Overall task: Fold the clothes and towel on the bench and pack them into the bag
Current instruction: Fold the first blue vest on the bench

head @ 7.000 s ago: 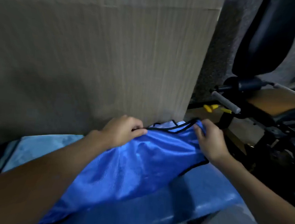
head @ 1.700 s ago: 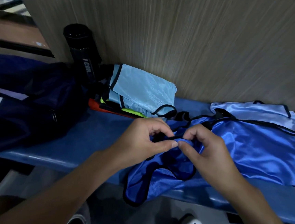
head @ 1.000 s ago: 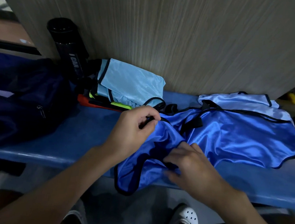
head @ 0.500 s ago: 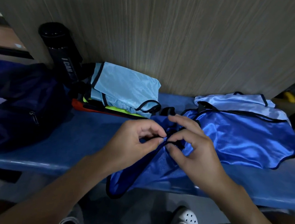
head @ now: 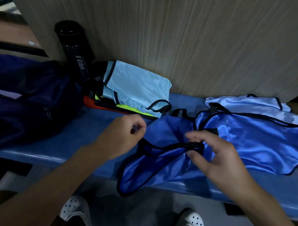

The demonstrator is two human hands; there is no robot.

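Far to the left of the left hand [head: 122, 136], the dark bag [head: 21, 101] lies on the bench [head: 86, 143]. Beyond its knuckles sits the folded pile [head: 138, 86]. Its curled fingers pinch the blue vest [head: 161, 166] at the edge. Just right of it, the right hand [head: 220, 155] clamps the vest's black trim between thumb and fingers.

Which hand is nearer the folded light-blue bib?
Left. The left hand sits just in front of the folded light-blue bib; the right hand is farther right, pinching trim on the royal-blue bib.
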